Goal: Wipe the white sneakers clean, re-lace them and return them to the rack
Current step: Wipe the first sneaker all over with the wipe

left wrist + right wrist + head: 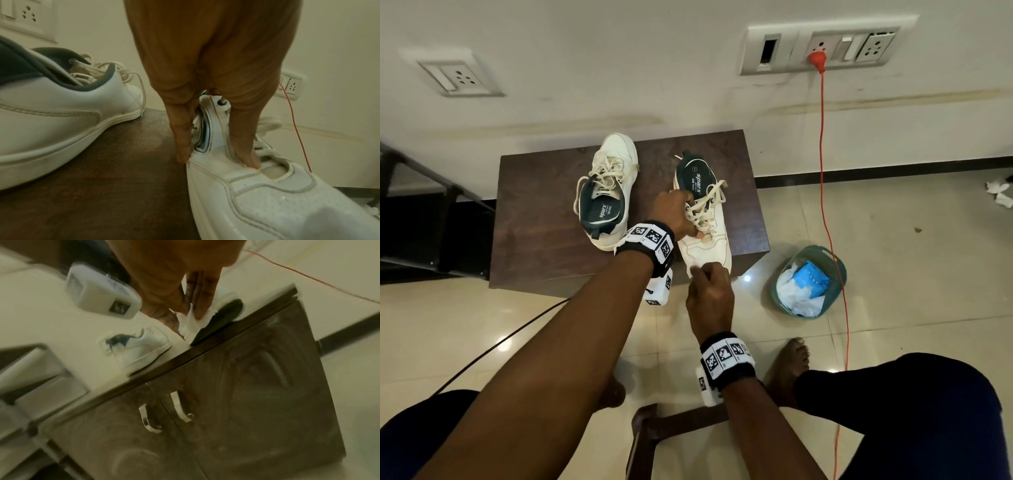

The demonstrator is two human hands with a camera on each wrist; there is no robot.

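Basket (840, 270) right of hands; second sneaker (607, 195) left. Left hand (674, 214) grips sneaker (709, 246) at laces; right hand (710, 291) pinches wipe (188, 324) at toe.

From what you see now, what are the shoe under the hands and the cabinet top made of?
Shoe: seems smooth white leather or imitation leather with a slight sheen, stitched seams and small perforations on the toe; which of the two cannot be told. Its laces look like flat woven fabric. Cabinet top: dark brown with a wood grain pattern, matte; it may be laminate over board, not solid wood.
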